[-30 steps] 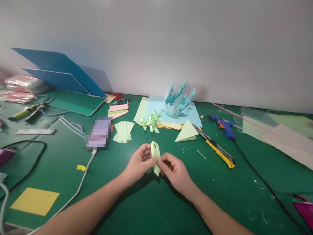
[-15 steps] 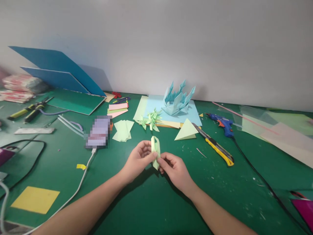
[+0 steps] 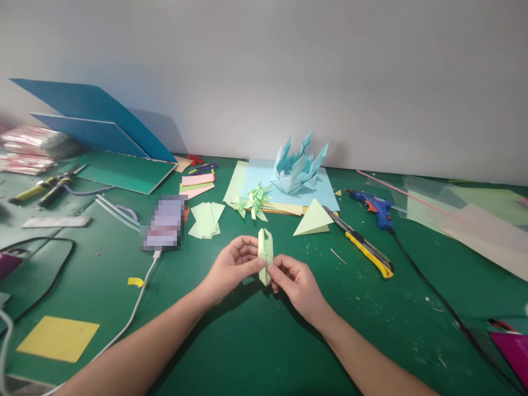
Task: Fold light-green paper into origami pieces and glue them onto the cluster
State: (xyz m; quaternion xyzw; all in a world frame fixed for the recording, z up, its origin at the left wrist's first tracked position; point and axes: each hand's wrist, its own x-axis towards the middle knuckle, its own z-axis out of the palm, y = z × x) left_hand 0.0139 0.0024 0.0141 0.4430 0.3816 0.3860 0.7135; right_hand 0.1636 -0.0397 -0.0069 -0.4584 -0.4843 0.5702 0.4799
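A narrow folded piece of light green paper point(image 3: 264, 252) stands upright just above the green table point(image 3: 256, 341), pinched from both sides. My left hand point(image 3: 231, 268) grips its left edge with thumb and fingers closed on it. My right hand point(image 3: 295, 283) pinches its lower right part. Behind it lie small green paper flowers point(image 3: 252, 202), a stack of light green squares point(image 3: 206, 220) and a pale green paper triangle point(image 3: 312, 218).
A blue folded paper crown point(image 3: 299, 165) sits on coloured sheets at the back. A yellow utility knife point(image 3: 363, 250) and a blue glue gun point(image 3: 373, 208) lie to the right. A phone point(image 3: 164, 224) with a white cable is at left; blue boards point(image 3: 94, 124) lean on the wall.
Both hands have shifted slightly away from me with the green paper, and the fingers have worked along its folds. Nothing else on the table has moved.
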